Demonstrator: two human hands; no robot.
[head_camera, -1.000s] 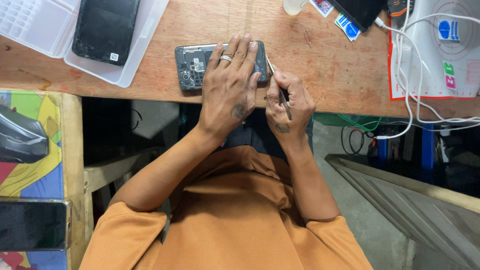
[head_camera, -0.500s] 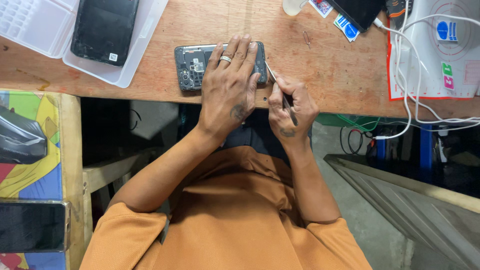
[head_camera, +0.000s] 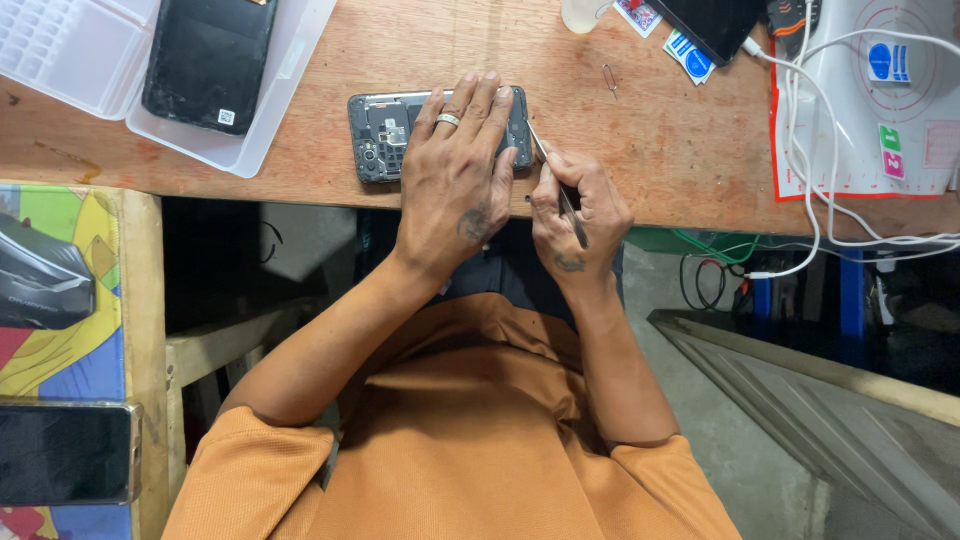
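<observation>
Little has shifted over the last second: both hands sit where they did, only the tweezers' tip has crept a touch along the phone's right end.

Opened phone lies flat on the wooden table, close to its near edge, back cover off, camera module and metal shields exposed at its left half. Left hand is spread flat over the phone's right half, ringed finger on top, pressing it down rather than gripping. Right hand is pinched narrow around slim tweezers, whose tip meets the phone's right end; whether anything is caught between the tips I cannot tell.

Judgement: disassembly is partly done. Cover is removed, inner boards look to be in place, so most inner work appears left.

Outward: black back cover rests in a clear plastic tray at far left. A small pin tool lies far right of the phone. White cables cross a white work mat at right.
</observation>
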